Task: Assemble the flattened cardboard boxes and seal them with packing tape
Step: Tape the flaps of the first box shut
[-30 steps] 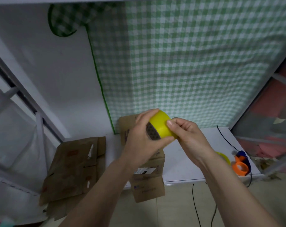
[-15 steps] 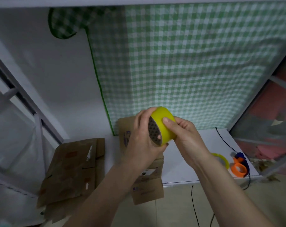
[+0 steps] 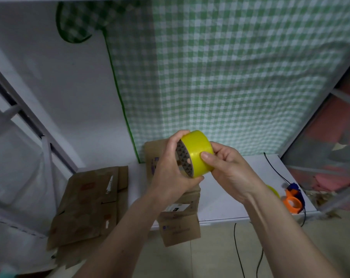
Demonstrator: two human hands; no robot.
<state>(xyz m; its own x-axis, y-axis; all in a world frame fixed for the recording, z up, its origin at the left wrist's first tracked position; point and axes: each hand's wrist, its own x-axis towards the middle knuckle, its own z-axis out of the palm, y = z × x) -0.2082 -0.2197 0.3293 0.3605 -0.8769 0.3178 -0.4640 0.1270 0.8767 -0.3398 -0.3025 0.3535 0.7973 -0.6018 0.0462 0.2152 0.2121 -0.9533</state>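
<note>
The roll of tape [image 3: 197,153] is held in the air above the table [image 3: 226,199]. The left hand [image 3: 170,167] grips its rim; the right hand [image 3: 228,167] presses a thumb on the smooth band. It is probably light, stiff and slick, so hold it by the core edges.

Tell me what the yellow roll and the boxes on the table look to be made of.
Roll: glossy yellow plastic tape, judging by its sheen, wound on a patterned, probably cardboard core. Boxes: matte brown cardboard, going by the creased folds and stuck-on labels.
</note>
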